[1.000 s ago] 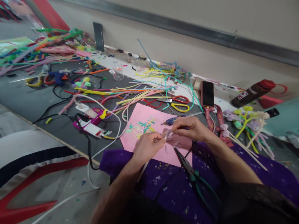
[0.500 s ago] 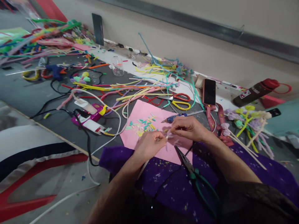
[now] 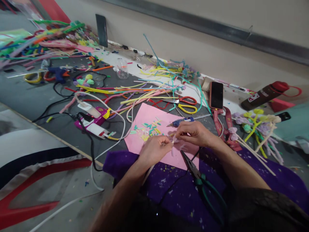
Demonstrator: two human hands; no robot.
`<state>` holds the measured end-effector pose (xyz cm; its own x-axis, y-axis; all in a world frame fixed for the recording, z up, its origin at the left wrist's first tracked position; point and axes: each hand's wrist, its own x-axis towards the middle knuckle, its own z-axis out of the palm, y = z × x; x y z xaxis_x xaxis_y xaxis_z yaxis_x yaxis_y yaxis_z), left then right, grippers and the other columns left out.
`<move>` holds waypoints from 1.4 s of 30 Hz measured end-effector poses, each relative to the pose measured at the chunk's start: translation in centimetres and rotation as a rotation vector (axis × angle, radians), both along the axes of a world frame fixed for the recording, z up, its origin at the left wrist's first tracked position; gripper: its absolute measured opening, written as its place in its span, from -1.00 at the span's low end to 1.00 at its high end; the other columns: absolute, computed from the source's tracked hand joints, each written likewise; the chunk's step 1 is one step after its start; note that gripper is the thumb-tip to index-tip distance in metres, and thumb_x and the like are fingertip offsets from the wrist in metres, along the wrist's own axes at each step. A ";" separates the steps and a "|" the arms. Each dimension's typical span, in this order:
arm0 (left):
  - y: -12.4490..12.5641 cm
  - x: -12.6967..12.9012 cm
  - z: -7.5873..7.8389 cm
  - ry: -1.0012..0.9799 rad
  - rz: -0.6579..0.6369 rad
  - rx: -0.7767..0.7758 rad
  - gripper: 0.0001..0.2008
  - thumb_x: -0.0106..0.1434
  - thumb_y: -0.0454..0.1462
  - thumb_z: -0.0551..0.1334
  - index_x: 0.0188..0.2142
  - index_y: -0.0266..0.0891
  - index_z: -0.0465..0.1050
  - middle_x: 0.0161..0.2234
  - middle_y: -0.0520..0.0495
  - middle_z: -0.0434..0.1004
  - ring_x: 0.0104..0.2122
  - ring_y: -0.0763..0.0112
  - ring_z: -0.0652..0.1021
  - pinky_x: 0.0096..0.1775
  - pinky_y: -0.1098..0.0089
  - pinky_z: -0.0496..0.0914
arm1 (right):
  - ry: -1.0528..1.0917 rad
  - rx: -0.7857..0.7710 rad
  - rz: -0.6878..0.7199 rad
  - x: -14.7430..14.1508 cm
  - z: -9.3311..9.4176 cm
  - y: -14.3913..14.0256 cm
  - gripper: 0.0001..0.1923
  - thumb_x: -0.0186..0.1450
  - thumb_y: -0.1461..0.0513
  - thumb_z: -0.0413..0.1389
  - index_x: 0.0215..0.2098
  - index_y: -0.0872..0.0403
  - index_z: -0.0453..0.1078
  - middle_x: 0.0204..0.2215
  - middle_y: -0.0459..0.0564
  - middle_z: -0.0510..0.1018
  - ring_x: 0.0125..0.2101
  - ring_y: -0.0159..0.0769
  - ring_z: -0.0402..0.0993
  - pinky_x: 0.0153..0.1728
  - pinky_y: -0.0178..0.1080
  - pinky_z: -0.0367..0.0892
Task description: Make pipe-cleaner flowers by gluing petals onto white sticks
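Now a small pale flower piece (image 3: pixel 174 139) is being pinched and shaped between both hands, over the pink sheet (image 3: pixel 145 116).
It is gripped by the left hand (image 3: pixel 154 150) and right hand (image 3: pixel 193 132) with fingertips closed; a careful twist seems needed next, with the pliers (image 3: pixel 193 167) within reach.

The scene is lit softly and evenly, and no single lamp can be made out. Only faint shadows are cast under the left hand (image 3: pixel 154 149) and the right hand (image 3: pixel 193 132) onto the pink paper (image 3: pixel 147 117). A little shine is seen on the phone (image 3: pixel 216 94) at 1 o'clock. The middle is seen quite sharply. Toward 9 and 10 o'clock things are stretched and smeared, and the pile of fuzzy sticks (image 3: pixel 48 42) there is blurred. The wall line at 12 o'clock is tilted. The bottom, at 6 o'clock, is dark and fuzzy.
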<state>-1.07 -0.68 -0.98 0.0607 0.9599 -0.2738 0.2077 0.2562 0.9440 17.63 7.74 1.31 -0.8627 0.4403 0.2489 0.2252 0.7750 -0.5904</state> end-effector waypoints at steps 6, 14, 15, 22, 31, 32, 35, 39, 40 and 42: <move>0.0 0.0 0.1 0.123 -0.040 0.091 -0.83 -0.01 -0.22 0.18 -0.65 -0.22 0.41 -0.73 0.10 0.24 -0.65 0.52 0.20 -0.58 0.48 -0.03 | -0.029 0.009 -0.007 0.1 -0.1 0.1 -0.86 0.26 0.26 0.04 -0.31 0.11 0.43 -0.42 -0.01 0.46 -0.40 -0.39 0.39 -0.41 -0.34 0.25; 0.0 0.2 0.5 0.181 -0.026 0.082 -0.81 0.01 -0.19 0.16 -0.62 -0.23 0.43 -0.69 0.08 0.31 -0.62 0.50 0.26 -0.58 0.48 0.01 | -0.032 0.012 -0.012 0.1 -0.2 0.2 -0.87 0.26 0.27 0.04 -0.32 0.10 0.43 -0.41 -0.01 0.47 -0.39 -0.38 0.40 -0.40 -0.34 0.27; 0.0 0.2 0.5 0.194 -0.030 0.087 -0.81 0.01 -0.19 0.16 -0.61 -0.23 0.43 -0.68 0.08 0.32 -0.62 0.50 0.27 -0.58 0.49 0.02 | -0.034 0.011 -0.012 0.1 -0.2 0.2 -0.87 0.26 0.27 0.03 -0.32 0.10 0.43 -0.41 -0.02 0.47 -0.40 -0.38 0.40 -0.40 -0.34 0.27; 0.0 0.1 0.4 0.215 -0.060 0.121 -0.81 0.04 -0.20 0.15 -0.59 -0.23 0.44 -0.67 0.08 0.32 -0.62 0.51 0.27 -0.59 0.49 0.02 | -0.048 0.007 -0.021 0.1 -0.4 0.4 -0.89 0.25 0.29 0.05 -0.32 0.09 0.42 -0.41 -0.03 0.46 -0.39 -0.39 0.39 -0.39 -0.33 0.27; 0.0 0.0 0.1 0.220 -0.061 0.123 -0.79 0.04 -0.17 0.14 -0.58 -0.24 0.44 -0.71 0.11 0.23 -0.65 0.53 0.19 -0.58 0.48 0.00 | -0.041 0.013 -0.024 0.1 -0.4 0.4 -0.88 0.25 0.29 0.04 -0.33 0.11 0.43 -0.42 -0.02 0.46 -0.39 -0.39 0.39 -0.39 -0.33 0.27; 0.0 0.0 0.1 0.226 -0.065 0.124 -0.78 0.04 -0.17 0.14 -0.58 -0.24 0.44 -0.70 0.11 0.23 -0.64 0.53 0.19 -0.58 0.48 0.00 | -0.040 0.015 -0.025 0.1 -0.5 0.4 -0.88 0.25 0.29 0.04 -0.33 0.11 0.43 -0.42 -0.02 0.46 -0.39 -0.39 0.39 -0.39 -0.33 0.27; 0.0 0.0 0.1 0.242 -0.072 0.132 -0.77 0.05 -0.16 0.14 -0.56 -0.25 0.44 -0.69 0.11 0.23 -0.64 0.53 0.20 -0.58 0.49 0.01 | -0.032 0.017 -0.030 0.1 -0.6 0.4 -0.88 0.25 0.30 0.04 -0.32 0.12 0.43 -0.42 -0.01 0.46 -0.40 -0.39 0.39 -0.39 -0.33 0.27; -0.1 0.0 0.3 0.252 -0.054 0.120 -0.76 0.06 -0.14 0.13 -0.56 -0.25 0.43 -0.69 0.11 0.24 -0.64 0.53 0.22 -0.57 0.50 0.04 | 0.015 0.006 -0.022 0.2 -0.5 0.6 -0.85 0.26 0.28 0.05 -0.26 0.10 0.46 -0.40 0.00 0.47 -0.38 -0.37 0.41 -0.38 -0.32 0.29; -0.1 0.0 0.3 0.248 -0.046 0.109 -0.75 0.05 -0.14 0.13 -0.57 -0.25 0.42 -0.70 0.11 0.25 -0.64 0.53 0.23 -0.57 0.50 0.05 | 0.033 -0.001 -0.026 0.3 -0.4 0.6 -0.83 0.26 0.27 0.05 -0.23 0.09 0.46 -0.39 0.00 0.48 -0.37 -0.36 0.41 -0.37 -0.32 0.30; -0.1 0.0 0.4 0.221 -0.031 0.078 -0.75 0.05 -0.13 0.13 -0.58 -0.25 0.41 -0.72 0.12 0.24 -0.66 0.54 0.24 -0.58 0.50 0.05 | 0.073 -0.019 -0.055 0.6 0.1 0.7 -0.80 0.26 0.26 0.05 -0.18 0.07 0.45 -0.35 0.02 0.49 -0.35 -0.36 0.42 -0.36 -0.31 0.30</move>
<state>-1.06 -0.78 -0.59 0.0370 0.9773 -0.2084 0.4177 0.1743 0.8917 18.20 8.46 1.37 -0.8171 0.4916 0.3011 0.2228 0.7510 -0.6216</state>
